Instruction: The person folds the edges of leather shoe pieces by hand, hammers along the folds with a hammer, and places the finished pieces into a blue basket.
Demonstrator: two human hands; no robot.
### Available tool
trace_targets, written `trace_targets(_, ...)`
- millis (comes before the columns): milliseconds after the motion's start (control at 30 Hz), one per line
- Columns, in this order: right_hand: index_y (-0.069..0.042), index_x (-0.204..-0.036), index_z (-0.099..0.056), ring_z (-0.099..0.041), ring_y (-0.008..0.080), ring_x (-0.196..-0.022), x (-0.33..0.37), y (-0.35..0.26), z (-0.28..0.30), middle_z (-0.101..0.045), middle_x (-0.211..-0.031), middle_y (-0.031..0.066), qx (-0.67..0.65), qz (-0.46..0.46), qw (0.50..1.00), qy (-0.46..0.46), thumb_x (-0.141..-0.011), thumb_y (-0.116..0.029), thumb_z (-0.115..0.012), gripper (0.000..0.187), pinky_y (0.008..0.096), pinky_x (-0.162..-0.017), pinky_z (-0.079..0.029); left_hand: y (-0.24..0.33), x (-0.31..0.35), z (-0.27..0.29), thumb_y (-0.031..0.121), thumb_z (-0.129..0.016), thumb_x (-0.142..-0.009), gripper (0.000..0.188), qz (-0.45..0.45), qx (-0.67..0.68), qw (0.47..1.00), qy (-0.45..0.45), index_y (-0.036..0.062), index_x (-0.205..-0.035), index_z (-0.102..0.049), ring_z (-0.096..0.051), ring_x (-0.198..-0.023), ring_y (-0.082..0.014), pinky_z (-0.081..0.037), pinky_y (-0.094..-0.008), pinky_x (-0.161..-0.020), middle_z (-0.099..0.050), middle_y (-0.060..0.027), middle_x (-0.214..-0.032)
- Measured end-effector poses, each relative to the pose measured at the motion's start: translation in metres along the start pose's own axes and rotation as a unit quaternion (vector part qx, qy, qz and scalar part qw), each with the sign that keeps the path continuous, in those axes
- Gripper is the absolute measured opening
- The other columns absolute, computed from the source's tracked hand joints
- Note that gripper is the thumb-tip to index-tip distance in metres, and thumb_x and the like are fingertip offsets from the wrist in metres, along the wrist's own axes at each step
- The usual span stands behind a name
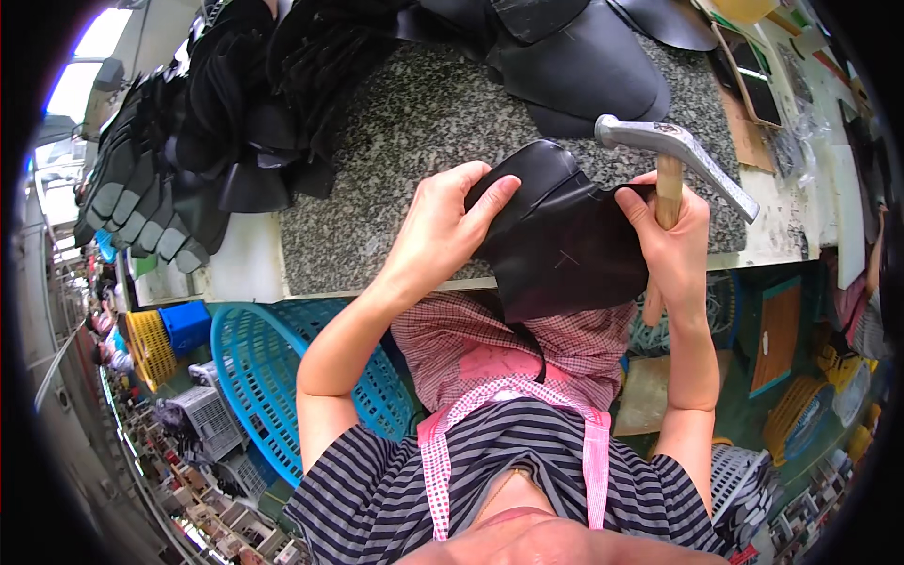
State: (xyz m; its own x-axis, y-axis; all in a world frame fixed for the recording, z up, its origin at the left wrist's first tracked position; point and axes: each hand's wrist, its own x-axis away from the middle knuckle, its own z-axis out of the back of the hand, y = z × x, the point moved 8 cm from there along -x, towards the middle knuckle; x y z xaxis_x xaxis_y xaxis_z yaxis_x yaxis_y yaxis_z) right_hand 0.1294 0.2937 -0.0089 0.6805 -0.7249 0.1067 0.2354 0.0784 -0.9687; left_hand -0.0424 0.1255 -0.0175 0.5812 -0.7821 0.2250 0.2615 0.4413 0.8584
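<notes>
A black leather-like piece, bent and seamed near its upper end, is stretched between my two hands at the front edge of a speckled granite slab. My left hand pinches its left side, thumb on top. With my right hand I grip its right edge between thumb and fingers. That same hand also keeps a hammer against the palm, wooden handle pointing down and metal head above the knuckles. The right fingertips are partly hidden behind the piece.
Overlapping black pieces crowd the bench's left side. Larger curved black pieces lie at the slab's far edge. A phone-like device rests at the far right. Below the bench, a blue basket stands left of my lap.
</notes>
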Motion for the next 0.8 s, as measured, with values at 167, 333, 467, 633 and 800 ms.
trace_targets(167,0.001,-0.095,-0.066,-0.037,0.0024,-0.057,-0.006,-0.017,-0.019,-0.043,-0.062,-0.0081,0.012,0.04,0.999,-0.012,-0.092,-0.012,-0.076,0.016,0.0252,-0.051,-0.029,-0.022,0.039,-0.012,0.029,-0.057,-0.105,0.03,0.209,0.457,0.861,-0.08,0.0021,-0.111,-0.069,-0.072,-0.086,-0.0102,-0.061,-0.0255,-0.075,-0.074,-0.0045,-0.093)
trace_targets(333,-0.001,-0.103,-0.065,-0.037,0.0034,-0.062,-0.001,-0.028,-0.043,-0.044,-0.067,-0.008,0.079,0.041,0.995,-0.042,-0.093,-0.018,-0.076,0.022,0.0244,-0.055,-0.03,-0.031,0.072,-0.017,0.015,-0.061,-0.101,0.033,0.228,0.64,0.726,-0.109,-0.0045,-0.127,-0.061,-0.074,-0.095,-0.0183,-0.064,-0.0315,-0.082,-0.072,-0.0136,-0.115)
trace_targets(467,-0.001,-0.107,-0.065,-0.043,0.0047,-0.066,-0.001,-0.028,-0.047,-0.051,-0.073,-0.0056,0.081,0.141,0.986,-0.034,-0.093,-0.019,-0.076,0.026,0.0244,-0.059,-0.037,-0.034,0.086,-0.022,0.007,-0.047,-0.105,0.028,0.354,0.638,0.684,-0.014,-0.0086,-0.126,-0.056,-0.069,-0.06,-0.0126,-0.05,-0.0096,-0.035,-0.07,-0.0193,-0.104)
trace_targets(633,0.005,-0.133,-0.06,-0.066,0.0103,-0.098,0.007,-0.047,-0.059,-0.07,-0.125,0.0155,0.076,0.175,0.979,-0.075,-0.092,0.008,-0.061,0.042,0.0286,-0.09,-0.055,-0.044,0.094,-0.013,0.011,-0.049,-0.105,0.029,0.345,0.651,0.676,0.009,-0.0067,-0.127,-0.055,-0.069,-0.06,-0.0116,-0.053,-0.0111,-0.038,-0.07,-0.0176,-0.104)
trace_targets(800,0.001,-0.121,-0.067,-0.056,0.0054,-0.068,0.009,-0.033,-0.077,-0.067,-0.079,0.003,0.096,0.044,0.984,-0.143,-0.091,-0.002,-0.069,0.031,0.0259,-0.062,-0.047,-0.038,0.09,0.017,0.025,-0.056,-0.106,0.032,0.131,0.538,0.832,0.021,0.0006,-0.126,-0.059,-0.071,-0.088,-0.0114,-0.059,-0.0249,-0.079,-0.071,-0.0093,-0.11)
